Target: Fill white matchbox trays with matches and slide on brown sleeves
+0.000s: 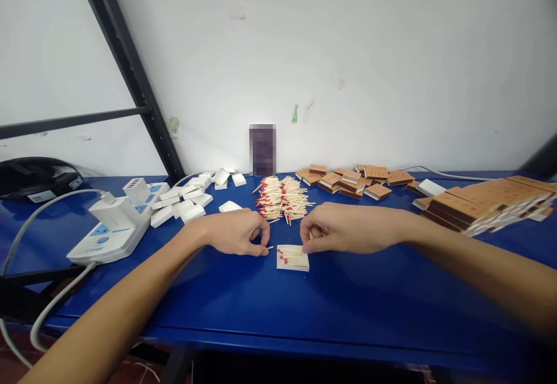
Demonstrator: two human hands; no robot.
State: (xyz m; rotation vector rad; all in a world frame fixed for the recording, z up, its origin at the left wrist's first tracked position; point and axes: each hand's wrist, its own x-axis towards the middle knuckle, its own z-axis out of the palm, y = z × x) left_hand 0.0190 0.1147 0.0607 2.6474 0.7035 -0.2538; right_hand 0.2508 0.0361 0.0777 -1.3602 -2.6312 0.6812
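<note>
A small white matchbox tray (293,257) holding red-tipped matches lies on the blue table (339,308) between my hands. My left hand (237,231) is curled, its fingertips pinching a single match (268,249) just left of the tray. My right hand (337,228) is also curled, fingertips pressed together at the tray's upper right corner; what they hold is hidden. Behind both hands lies a loose pile of matches (282,199).
Empty white trays (187,199) are scattered at the back left beside a white power strip (117,224) with plugs and grey cables. Brown matchbox sleeves (352,180) lie at the back right, flat stacks (483,199) further right. A dark object (262,149) leans against the wall.
</note>
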